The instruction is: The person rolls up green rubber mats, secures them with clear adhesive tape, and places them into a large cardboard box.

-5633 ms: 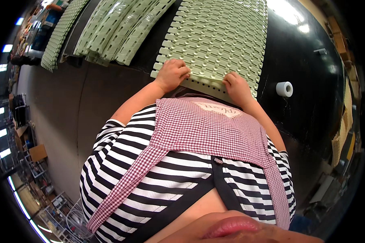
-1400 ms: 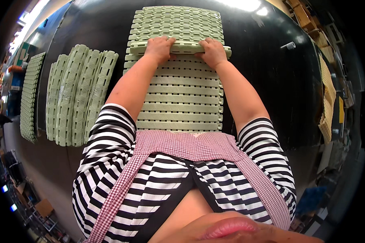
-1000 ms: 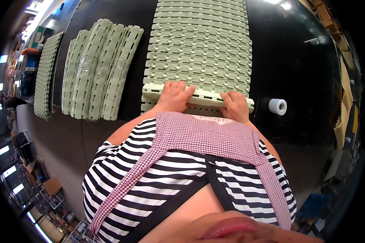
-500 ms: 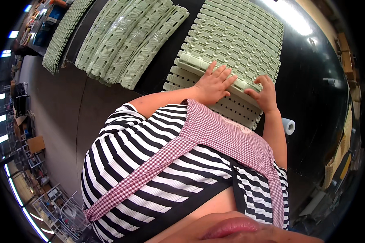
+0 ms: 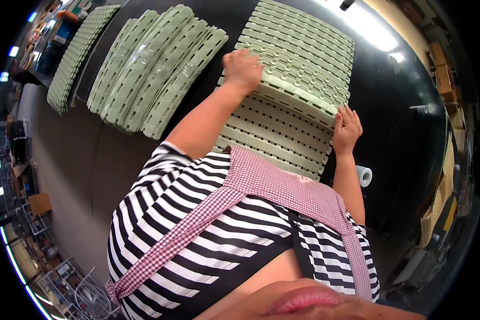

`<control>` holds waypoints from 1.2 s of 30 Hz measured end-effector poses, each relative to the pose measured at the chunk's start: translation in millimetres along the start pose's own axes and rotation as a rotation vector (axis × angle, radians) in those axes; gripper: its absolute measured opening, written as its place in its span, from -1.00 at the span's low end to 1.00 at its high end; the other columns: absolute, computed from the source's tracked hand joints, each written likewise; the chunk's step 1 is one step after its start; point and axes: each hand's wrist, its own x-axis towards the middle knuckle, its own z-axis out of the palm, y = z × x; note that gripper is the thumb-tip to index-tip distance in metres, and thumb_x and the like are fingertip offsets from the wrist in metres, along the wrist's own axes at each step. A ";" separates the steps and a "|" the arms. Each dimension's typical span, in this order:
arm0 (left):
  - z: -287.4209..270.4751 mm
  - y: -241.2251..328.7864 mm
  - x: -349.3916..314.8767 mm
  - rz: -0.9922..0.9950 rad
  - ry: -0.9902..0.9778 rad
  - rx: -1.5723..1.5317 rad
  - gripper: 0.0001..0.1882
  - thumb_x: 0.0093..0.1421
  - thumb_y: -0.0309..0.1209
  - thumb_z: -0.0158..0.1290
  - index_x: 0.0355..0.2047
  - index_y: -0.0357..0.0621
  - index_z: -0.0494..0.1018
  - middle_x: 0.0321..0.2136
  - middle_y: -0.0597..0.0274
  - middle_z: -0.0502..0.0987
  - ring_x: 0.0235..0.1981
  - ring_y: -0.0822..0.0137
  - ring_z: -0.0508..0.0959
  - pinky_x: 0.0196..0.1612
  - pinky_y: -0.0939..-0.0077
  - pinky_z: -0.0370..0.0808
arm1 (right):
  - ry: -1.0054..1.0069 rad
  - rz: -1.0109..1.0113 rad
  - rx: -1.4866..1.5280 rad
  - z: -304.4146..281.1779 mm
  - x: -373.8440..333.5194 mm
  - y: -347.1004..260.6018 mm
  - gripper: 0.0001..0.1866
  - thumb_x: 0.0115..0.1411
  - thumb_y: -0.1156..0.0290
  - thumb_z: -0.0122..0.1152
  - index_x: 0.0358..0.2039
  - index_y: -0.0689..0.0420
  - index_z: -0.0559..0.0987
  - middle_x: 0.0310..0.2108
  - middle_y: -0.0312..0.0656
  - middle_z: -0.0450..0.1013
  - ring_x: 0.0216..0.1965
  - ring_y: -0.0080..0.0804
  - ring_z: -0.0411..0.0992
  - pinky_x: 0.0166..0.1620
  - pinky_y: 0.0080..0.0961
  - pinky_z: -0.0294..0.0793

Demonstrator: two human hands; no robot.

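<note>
A pale green slatted plastic mat [image 5: 274,130] lies in front of me, its far part folded over on itself. The folded-over layer [image 5: 298,80] shows round knobs, and its near edge stands raised above the flat slats. My left hand [image 5: 244,70] is closed round the mat's left side at the fold, fingertips partly hidden. At the right end of the fold, my right hand [image 5: 348,129] rests against the mat's edge with its fingers stretched out.
To the left, a stack of similar green mats [image 5: 157,72] stands in clear film. Another green mat [image 5: 80,58] hangs farther left. A white roll [image 5: 364,176] lies on the black table [image 5: 394,138] near my right forearm. Cardboard boxes [image 5: 444,74] stand at the far right.
My left hand has moved away and left from the middle of the fold to the mat's left side. My right hand has straightened its fingers. The folded edge has moved farther off, baring more flat slats.
</note>
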 end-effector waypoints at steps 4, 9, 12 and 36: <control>-39.7 -42.3 -45.5 -0.480 -0.301 -0.538 -0.32 0.40 -0.03 0.02 0.36 -0.22 0.24 0.28 -0.18 0.37 0.30 -0.12 0.36 0.31 0.13 0.30 | -0.076 0.537 1.047 -3.1 -20.4 -22.5 -0.42 0.47 0.27 0.10 0.42 0.15 0.27 0.38 0.03 0.24 0.36 -0.22 0.24 0.37 -0.37 0.21; -29.9 -38.3 -48.8 -0.550 -0.292 -0.622 -0.30 0.42 -0.06 0.01 0.39 -0.25 0.18 0.24 -0.23 0.41 0.26 -0.11 0.42 0.27 0.16 0.35 | -0.114 0.652 1.227 -12.2 -19.7 -25.9 -0.34 0.48 0.28 0.08 0.48 0.17 0.12 0.34 0.00 0.28 0.29 -0.26 0.29 0.32 -0.38 0.27; -43.4 -30.4 -50.1 -0.554 -0.322 -0.631 -0.29 0.42 -0.07 0.02 0.38 -0.32 0.18 0.21 -0.29 0.42 0.25 -0.11 0.44 0.26 0.17 0.36 | -0.165 0.687 1.142 -29.2 -24.4 -29.8 -0.36 0.47 0.28 0.09 0.44 0.21 0.17 0.31 -0.02 0.31 0.25 -0.28 0.33 0.29 -0.38 0.30; -58.3 5.4 -44.5 0.354 -0.182 -0.375 -0.62 0.29 -0.19 0.18 0.10 0.09 0.57 -0.24 0.19 0.66 -0.20 0.15 0.63 -0.08 0.32 0.50 | -0.075 0.557 0.317 0.4 9.3 -14.5 -0.41 0.26 0.40 0.14 0.32 0.10 0.39 0.35 0.02 0.27 0.36 -0.01 0.24 0.35 -0.15 0.26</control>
